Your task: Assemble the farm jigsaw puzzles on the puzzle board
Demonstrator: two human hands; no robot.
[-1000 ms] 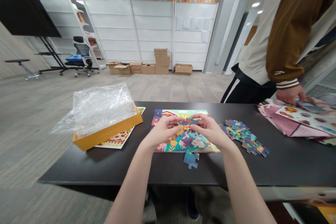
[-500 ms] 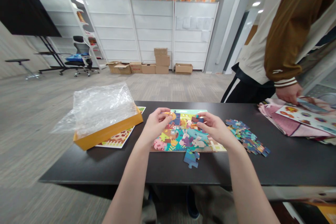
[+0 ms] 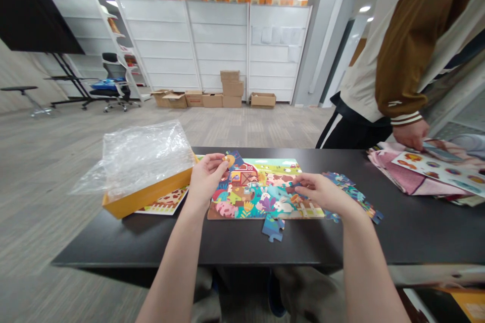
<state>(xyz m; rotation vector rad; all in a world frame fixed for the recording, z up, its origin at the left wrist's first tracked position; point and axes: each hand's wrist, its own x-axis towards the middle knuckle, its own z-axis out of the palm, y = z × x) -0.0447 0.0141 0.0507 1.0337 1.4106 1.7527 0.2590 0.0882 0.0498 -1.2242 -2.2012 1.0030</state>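
Dark desk (image 3: pixel 417 232) in a wide carpeted office room, viewed from the person's side. Nearest the front edge, a single blue jigsaw piece (image 3: pixel 273 228) lies flat, just below the lower edge of a farm-scene jigsaw puzzle (image 3: pixel 261 197), which sits near the middle of the desk with a red barn at upper centre and white rabbits at lower right. A blue loose piece (image 3: pixel 234 160) lies askew at the puzzle's top left corner. Left hand (image 3: pixel 206 179) is raised over that corner, with a small puzzle piece (image 3: pixel 228 160) pinched between thumb and forefinger. Right hand (image 3: pixel 322 193) is narrowly curled over the puzzle's lower right; whether it holds a piece cannot be told. A heap of loose pieces (image 3: pixel 343 184) lies beside the puzzle's right edge, partly under that hand. Left of the puzzle, a yellow box (image 3: pixel 147 192) stands tilted on a printed sheet (image 3: pixel 164 205), with a clear plastic bag (image 3: pixel 142 159) draped over it. At the desk's right end, a co-worker's hand (image 3: pixel 411 133) rests on a sticker sheet (image 3: pixel 435 171) atop pink fabric (image 3: pixel 394 174). Farther back, cardboard boxes (image 3: pixel 231 88) stand along white shelving panels (image 3: pixel 217 45), with an office chair (image 3: pixel 113 81) to the left.
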